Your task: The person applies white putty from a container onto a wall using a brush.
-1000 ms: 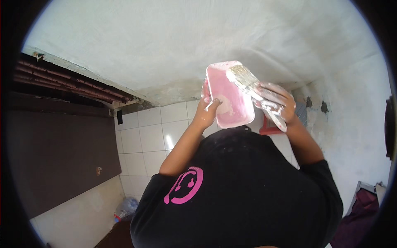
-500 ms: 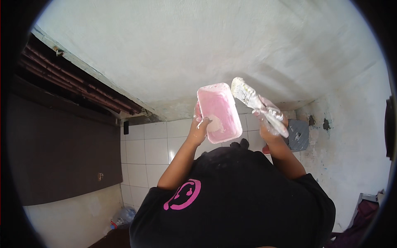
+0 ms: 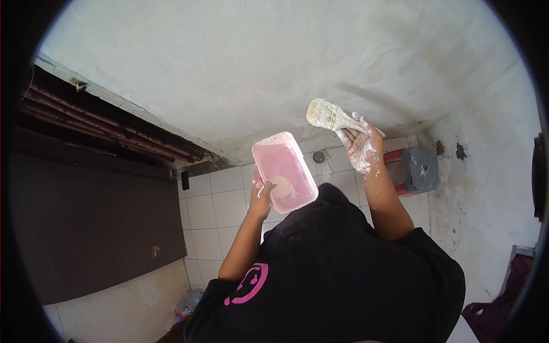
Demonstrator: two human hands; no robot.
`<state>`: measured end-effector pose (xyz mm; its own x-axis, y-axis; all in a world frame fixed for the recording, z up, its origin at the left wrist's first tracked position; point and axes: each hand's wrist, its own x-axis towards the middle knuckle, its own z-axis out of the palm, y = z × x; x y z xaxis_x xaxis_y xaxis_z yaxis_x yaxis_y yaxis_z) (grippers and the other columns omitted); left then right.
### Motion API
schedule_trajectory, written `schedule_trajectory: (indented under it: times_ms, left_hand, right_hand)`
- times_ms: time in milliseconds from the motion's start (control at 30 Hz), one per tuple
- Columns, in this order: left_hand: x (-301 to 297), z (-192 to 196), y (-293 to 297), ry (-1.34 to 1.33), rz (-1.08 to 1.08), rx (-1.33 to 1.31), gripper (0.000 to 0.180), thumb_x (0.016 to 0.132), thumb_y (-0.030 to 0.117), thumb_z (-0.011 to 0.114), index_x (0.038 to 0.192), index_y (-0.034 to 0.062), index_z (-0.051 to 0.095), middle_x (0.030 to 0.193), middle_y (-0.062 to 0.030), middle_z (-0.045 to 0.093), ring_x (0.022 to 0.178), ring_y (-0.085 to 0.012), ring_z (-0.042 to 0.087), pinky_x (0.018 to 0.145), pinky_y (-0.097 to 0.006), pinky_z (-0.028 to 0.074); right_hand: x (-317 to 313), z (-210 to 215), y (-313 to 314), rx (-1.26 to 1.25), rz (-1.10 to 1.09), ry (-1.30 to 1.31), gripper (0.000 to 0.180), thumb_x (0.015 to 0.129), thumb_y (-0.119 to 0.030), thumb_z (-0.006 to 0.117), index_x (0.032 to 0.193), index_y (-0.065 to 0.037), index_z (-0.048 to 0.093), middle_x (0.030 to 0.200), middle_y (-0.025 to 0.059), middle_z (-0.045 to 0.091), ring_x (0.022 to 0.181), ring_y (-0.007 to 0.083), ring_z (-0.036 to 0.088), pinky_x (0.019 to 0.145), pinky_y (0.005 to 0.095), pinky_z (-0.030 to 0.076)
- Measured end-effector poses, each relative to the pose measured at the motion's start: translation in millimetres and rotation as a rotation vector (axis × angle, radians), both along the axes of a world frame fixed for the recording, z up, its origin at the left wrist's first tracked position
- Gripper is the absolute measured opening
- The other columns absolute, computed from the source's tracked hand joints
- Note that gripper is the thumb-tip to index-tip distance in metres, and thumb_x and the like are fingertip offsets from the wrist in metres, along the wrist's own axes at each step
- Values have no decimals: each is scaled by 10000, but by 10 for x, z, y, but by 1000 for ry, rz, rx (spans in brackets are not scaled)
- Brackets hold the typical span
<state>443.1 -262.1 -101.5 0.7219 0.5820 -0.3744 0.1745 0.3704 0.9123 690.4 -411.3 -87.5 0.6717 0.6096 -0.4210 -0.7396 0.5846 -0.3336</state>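
nearest, a black cloth t-shirt [image 3: 354, 274] with pink print; beyond it, the left hand [image 3: 262, 197] grips a pink, rounded-rectangular tray [image 3: 280, 157], thumb over the pale residue [image 3: 284, 187] inside. the right hand [image 3: 366, 151], white-smeared, palm upturned, holds a flat, paint-caked bristle brush [image 3: 334, 116]. over the tray a second ago, the brush is now apart, seemingly done dipping. behind: smooth white floor tiles [image 3: 222, 200], uneven grey-white wall [image 3: 240, 74].

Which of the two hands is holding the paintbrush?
The right hand, its palm turned up and smeared white, holds the paintbrush. The left hand instead grips the pink tub, thumb over its rim.
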Motion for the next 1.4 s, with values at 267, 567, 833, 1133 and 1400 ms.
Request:
schedule_trajectory:
  times_ms: [267, 567, 833, 1133, 1400]
  left_hand:
    - [-16, -46, 45, 16, 49, -87, 612, 839, 150, 407, 1403, 89, 177, 1274, -146, 404, 1144, -258, 448, 967, -387, 383]
    - [-63, 15, 96, -18, 32, -14, 647, 818, 163, 442, 1402, 96, 172, 1264, -141, 407, 1145, -265, 444, 971, -404, 380]
    - [-153, -204, 151, -41, 104, 7, 610, 806, 113, 443, 1373, 68, 224, 1173, -127, 452, 1054, -218, 477, 907, -337, 402]
    - [-145, -197, 147, -43, 158, -25, 589, 816, 122, 430, 1364, 70, 220, 1177, -136, 449, 1063, -229, 481, 893, -355, 427]
    - [-155, -209, 265, -70, 76, 20, 595, 805, 109, 422, 1363, 83, 217, 1174, -142, 449, 1069, -239, 488, 889, -367, 440]
  right_hand:
    - [451, 114, 265, -388, -15, -414, 404, 844, -184, 619, 1138, 41, 458, 1063, 174, 564, 887, 249, 618, 737, 356, 563]
    - [659, 856, 438, -550, -96, -853, 237, 859, -163, 605, 986, 34, 572, 929, 88, 611, 789, 143, 618, 663, 283, 545]
    - [476, 457, 149, -88, -429, -489, 400, 868, -188, 586, 1187, 12, 450, 1062, 173, 541, 871, 235, 571, 745, 317, 523]
    - [-85, 14, -95, 409, 106, 78, 553, 920, -485, 366, 1316, -102, 313, 1262, 228, 398, 1192, 357, 398, 1013, 511, 341]
    - [-454, -72, -183, 548, 267, 40, 396, 926, -497, 361, 1137, -179, 468, 979, 121, 505, 859, 256, 523, 703, 388, 458]
